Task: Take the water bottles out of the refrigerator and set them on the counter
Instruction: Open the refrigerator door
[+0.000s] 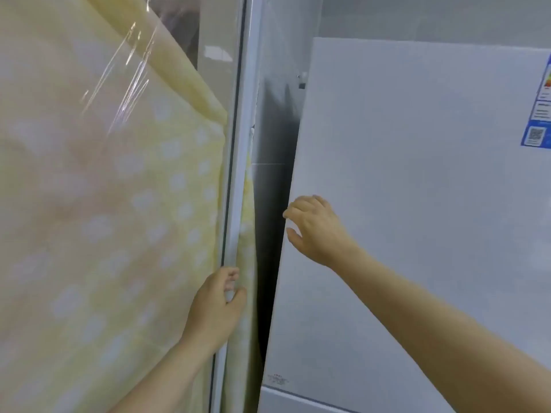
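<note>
A white refrigerator door (417,189) fills the right half of the view and is closed. No water bottles or counter are in sight. My right hand (316,231) lies on the door's left edge at mid height, with its fingers hooked over that edge and the thumb below them. My left hand (217,305) is lower and to the left. It is closed around the white frame (238,180) of a glass sliding door beside the refrigerator.
Behind the glass panel hangs a yellow curtain with white dots (104,219). A narrow dark gap (271,204) separates the sliding door frame from the refrigerator. A blue and white energy label (541,114) is stuck at the door's upper right. A lower refrigerator door (298,403) begins below.
</note>
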Demonstrator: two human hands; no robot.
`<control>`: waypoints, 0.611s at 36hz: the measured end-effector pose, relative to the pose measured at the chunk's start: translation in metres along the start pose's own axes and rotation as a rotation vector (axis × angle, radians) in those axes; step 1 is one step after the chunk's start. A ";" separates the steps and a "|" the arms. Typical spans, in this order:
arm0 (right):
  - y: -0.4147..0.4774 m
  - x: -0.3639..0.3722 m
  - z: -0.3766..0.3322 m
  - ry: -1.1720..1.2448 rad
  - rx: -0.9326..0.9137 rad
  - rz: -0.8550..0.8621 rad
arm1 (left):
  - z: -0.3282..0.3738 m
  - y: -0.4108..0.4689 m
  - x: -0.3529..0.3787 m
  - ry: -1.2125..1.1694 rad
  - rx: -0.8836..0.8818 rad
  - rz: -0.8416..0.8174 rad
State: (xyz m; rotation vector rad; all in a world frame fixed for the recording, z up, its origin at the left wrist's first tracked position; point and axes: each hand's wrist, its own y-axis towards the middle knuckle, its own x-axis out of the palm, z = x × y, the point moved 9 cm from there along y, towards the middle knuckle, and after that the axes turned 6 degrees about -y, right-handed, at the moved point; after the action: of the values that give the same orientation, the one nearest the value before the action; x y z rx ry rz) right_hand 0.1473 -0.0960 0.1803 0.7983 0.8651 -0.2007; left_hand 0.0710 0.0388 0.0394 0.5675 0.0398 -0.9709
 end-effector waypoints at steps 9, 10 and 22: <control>0.048 0.022 0.000 -0.354 -0.207 -0.062 | -0.022 0.027 0.039 -0.069 -0.103 -0.026; 0.048 0.026 0.000 -0.388 -0.216 -0.054 | -0.023 0.030 0.042 -0.070 -0.106 -0.025; 0.054 0.038 0.003 -0.386 -0.239 0.128 | -0.049 0.050 0.109 -0.291 -0.272 -0.217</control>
State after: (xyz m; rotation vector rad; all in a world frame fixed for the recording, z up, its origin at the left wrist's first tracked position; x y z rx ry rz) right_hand 0.1991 -0.0547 0.1830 0.5635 0.4610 -0.1296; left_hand 0.1833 0.0000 -0.0113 0.1704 -0.0269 -1.2291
